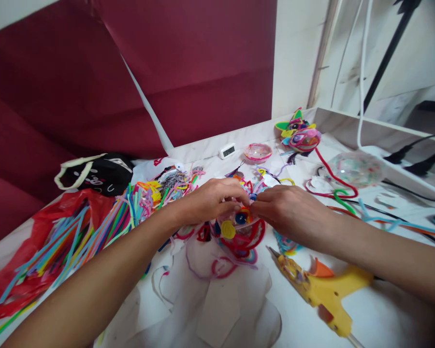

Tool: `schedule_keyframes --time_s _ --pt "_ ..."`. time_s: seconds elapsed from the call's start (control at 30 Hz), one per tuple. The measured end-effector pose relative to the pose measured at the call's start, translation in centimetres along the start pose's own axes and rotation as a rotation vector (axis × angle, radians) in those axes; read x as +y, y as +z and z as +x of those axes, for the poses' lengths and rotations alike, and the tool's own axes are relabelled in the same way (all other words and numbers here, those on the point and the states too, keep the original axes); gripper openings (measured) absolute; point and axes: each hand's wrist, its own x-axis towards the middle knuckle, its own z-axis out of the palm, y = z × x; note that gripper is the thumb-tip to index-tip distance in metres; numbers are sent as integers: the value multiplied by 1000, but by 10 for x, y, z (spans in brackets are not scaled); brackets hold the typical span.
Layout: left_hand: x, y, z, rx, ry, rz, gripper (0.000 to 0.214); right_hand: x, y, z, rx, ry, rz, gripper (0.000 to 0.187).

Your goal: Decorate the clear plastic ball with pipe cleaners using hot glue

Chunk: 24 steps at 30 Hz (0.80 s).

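We see both hands meeting over a clear ball decorated with pipe-cleaner coils [239,234], which sits at the middle of the white tabletop [384,314]. The left hand [212,198] rests on the ball's top, its grip pressed together on a blue piece there. The right hand [288,208] pinches the same spot from the other side. A yellow glue gun [322,285] lies just beside the right forearm. A heap of loose pipe cleaners [94,227] lies to the left.
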Motion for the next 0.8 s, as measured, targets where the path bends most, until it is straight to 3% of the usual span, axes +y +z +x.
schedule_keyframes --time_s 0.3,0.63,0.8 --pt "-3 -4 0 -45 93 -4 24 -2 4 -5 15 64 160 26" --pt "-2 -3 -1 -87 97 76 34 -6 9 -9 66 127 193 32" --pt "1 -5 0 -124 82 77 34 -7 11 -19 158 108 197 28"
